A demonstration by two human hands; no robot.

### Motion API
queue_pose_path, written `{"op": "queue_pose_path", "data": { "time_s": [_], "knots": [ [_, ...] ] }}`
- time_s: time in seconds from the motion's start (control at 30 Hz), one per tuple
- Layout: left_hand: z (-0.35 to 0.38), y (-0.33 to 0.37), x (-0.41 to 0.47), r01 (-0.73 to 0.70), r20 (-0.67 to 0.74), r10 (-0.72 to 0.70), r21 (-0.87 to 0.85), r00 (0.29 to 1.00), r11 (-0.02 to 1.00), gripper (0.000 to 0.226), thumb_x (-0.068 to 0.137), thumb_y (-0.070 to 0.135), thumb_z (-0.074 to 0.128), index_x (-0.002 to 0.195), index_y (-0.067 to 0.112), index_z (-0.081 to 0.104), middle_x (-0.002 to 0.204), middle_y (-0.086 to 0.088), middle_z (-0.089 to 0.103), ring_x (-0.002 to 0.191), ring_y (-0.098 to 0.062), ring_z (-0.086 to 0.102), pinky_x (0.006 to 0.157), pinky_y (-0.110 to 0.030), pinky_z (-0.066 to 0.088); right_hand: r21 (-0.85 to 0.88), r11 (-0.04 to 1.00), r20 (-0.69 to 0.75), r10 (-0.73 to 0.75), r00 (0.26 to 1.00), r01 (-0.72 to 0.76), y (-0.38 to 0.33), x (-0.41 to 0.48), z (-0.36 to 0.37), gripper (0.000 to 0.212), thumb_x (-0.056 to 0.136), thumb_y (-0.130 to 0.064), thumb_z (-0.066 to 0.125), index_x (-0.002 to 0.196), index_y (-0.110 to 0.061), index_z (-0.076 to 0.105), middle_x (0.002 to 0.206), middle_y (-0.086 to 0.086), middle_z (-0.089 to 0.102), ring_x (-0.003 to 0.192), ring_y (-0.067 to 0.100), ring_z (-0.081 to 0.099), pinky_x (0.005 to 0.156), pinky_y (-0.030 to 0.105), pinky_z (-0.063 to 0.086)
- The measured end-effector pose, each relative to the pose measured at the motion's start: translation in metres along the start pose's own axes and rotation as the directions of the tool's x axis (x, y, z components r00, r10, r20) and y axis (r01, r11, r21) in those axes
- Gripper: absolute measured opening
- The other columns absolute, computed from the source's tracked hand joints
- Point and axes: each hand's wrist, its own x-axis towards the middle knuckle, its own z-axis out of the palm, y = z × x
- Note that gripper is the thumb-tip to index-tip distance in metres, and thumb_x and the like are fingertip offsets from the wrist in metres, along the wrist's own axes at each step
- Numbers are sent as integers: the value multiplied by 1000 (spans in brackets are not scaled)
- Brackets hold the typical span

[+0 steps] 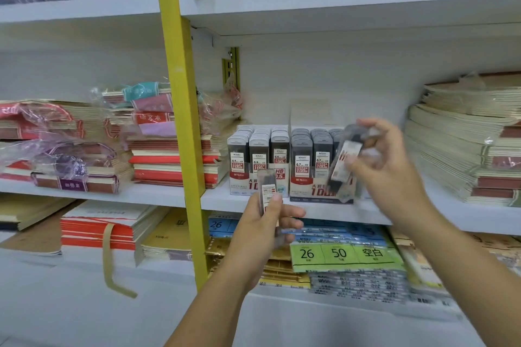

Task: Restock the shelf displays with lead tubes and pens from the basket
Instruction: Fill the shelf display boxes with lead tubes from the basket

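Note:
Two display boxes of lead tubes stand side by side on the middle shelf: a 0.5 box (258,159) on the left and a 0.7 box (313,162) on the right. My left hand (267,229) grips a few clear lead tubes (267,189) upright, below and in front of the 0.5 box. My right hand (386,162) holds another bunch of lead tubes (345,162), tilted and blurred, in front of the right end of the 0.7 box. The basket and pens are out of view.
A yellow upright post (180,110) divides the shelving left of the boxes. Stacks of exercise books (166,149) lie left of the post and cream notebooks (465,155) at the right. Label packs (341,255) fill the shelf below. The white shelf edge (324,210) runs under my hands.

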Motion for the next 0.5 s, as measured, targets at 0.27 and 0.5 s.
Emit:
{"op": "queue_pose_path", "data": {
  "time_s": [0.27,0.5],
  "knots": [
    [-5,-6,6,-31,2,31,67,1000,997,22,103,39,48,107,21,61,72,2,65,62,-10,63,61,-21,56,-419,896,111,-112,988,148,6,58,-11,33,91,-18,64,103,-42,46,89,-6,67,76,0,62,61,12,47],
    [-3,-3,4,22,119,-30,69,992,997,15,105,21,48,118,21,56,76,3,67,67,-9,62,67,-23,54,-779,605,109,-131,985,167,27,55,3,34,89,-19,66,122,-27,62,100,-6,43,96,10,43,83,25,37]
  ]
}}
